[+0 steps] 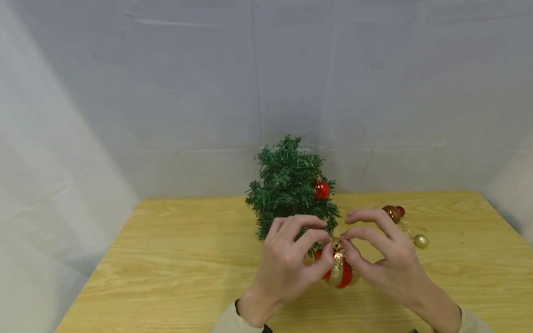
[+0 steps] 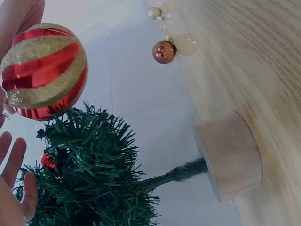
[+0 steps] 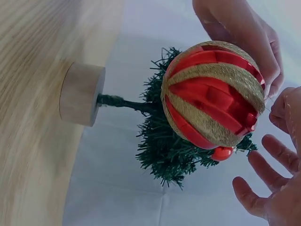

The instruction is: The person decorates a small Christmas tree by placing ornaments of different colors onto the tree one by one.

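A large red and gold striped ball (image 1: 340,272) (image 2: 47,70) (image 3: 214,94) hangs by its top between both hands, in front of a small green tree (image 1: 287,180) (image 2: 94,169) (image 3: 164,127). My left hand (image 1: 290,262) pinches at the ball's gold cap with thumb and index finger. From the other side my right hand (image 1: 389,261) (image 3: 282,183) pinches at the same cap or its thread, its other fingers spread. Which hand bears the ball's weight I cannot tell. A small red ball (image 1: 321,189) (image 3: 222,153) hangs on the tree's right side.
Right of the tree on the wooden table (image 1: 164,295) lie a brown ball (image 1: 392,213) (image 2: 164,52), a small dark red ball (image 1: 401,210) and a pale gold ball (image 1: 420,241). The tree stands on a round wooden base (image 2: 230,155) (image 3: 81,94). White cloth (image 1: 197,89) hangs behind.
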Motion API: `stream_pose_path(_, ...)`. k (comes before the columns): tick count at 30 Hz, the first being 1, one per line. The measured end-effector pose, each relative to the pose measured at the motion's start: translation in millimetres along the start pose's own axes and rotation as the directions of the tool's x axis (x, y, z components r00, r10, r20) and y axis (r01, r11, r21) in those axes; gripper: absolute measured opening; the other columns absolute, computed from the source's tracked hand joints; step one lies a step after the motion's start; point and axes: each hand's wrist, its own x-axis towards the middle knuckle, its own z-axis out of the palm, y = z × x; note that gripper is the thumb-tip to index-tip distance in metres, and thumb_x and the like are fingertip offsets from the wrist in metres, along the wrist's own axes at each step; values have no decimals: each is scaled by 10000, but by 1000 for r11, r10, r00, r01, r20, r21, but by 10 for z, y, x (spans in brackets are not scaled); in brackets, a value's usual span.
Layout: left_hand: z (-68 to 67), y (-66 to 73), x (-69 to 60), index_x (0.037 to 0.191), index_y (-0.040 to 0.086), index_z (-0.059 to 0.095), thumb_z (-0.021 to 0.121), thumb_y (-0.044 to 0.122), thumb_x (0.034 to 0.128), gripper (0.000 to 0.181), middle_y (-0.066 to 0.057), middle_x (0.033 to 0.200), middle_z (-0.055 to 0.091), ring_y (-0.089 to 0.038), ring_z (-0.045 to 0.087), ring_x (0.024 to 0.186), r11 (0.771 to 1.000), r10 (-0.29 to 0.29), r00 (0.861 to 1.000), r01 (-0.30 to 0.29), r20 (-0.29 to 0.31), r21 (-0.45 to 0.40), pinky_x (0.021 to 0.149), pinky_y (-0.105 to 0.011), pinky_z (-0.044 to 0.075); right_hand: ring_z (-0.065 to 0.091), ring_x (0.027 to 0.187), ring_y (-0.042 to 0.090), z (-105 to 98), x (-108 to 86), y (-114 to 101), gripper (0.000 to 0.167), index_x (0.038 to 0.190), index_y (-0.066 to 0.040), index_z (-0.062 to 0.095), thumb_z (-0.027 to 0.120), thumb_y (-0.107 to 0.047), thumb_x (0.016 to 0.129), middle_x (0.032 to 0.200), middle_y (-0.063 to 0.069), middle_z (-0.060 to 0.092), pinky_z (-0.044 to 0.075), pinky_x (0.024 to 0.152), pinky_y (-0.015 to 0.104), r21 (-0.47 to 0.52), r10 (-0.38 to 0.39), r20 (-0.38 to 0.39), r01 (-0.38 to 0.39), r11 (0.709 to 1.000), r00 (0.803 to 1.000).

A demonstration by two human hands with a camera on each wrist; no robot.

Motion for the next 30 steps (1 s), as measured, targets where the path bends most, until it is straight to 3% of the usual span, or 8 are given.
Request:
stream_pose_path(6, -28, 15, 17, 880, 179, 722, 750, 110, 826, 92, 11, 1039, 700, -122, 669, 933, 998, -34, 999, 35, 24, -43, 812, -297, 510, 645, 990, 227, -10, -6, -12, 284, 901, -86, 713, 567, -290, 1035, 1070, 162, 657, 496, 885, 119, 41, 41, 17, -42, 998, 999)
stream_pose_path(15, -107, 29, 49, 868, 176, 713, 753, 107, 814, 96, 5, 1038, 699, -132, 670, 925, 995, -58, 998, 57, -6, -77, 799, -306, 489, 635, 973, 238, -1, 71, -45, 278, 874, -92, 708, 567, -279, 1025, 1060, 178, 658, 492, 891, 141, 22, -17, 25, 16, 1000, 1000)
stream_pose_path(20, -171, 19, 87, 874, 168, 719, 703, 126, 877, 45, 6, 999, 708, -133, 661, 911, 997, -41, 999, 39, -25, -72, 804, -312, 491, 611, 973, 247, -14, 202, -93, 275, 861, -96, 702, 557, -266, 1021, 1066, 169, 659, 480, 885, 187, 13, -52, 40, 51, 999, 998)
stream_pose_path(30, -343, -44, 184, 883, 138, 711, 628, 165, 957, 115, -26, 988, 707, -173, 654, 901, 996, -23, 996, 15, -84, -91, 782, -336, 458, 619, 992, 242, 56, 442, -181, 254, 894, -96, 714, 558, -250, 1021, 1103, 143, 660, 498, 892, 204, 56, -59, 63, 55, 997, 996)
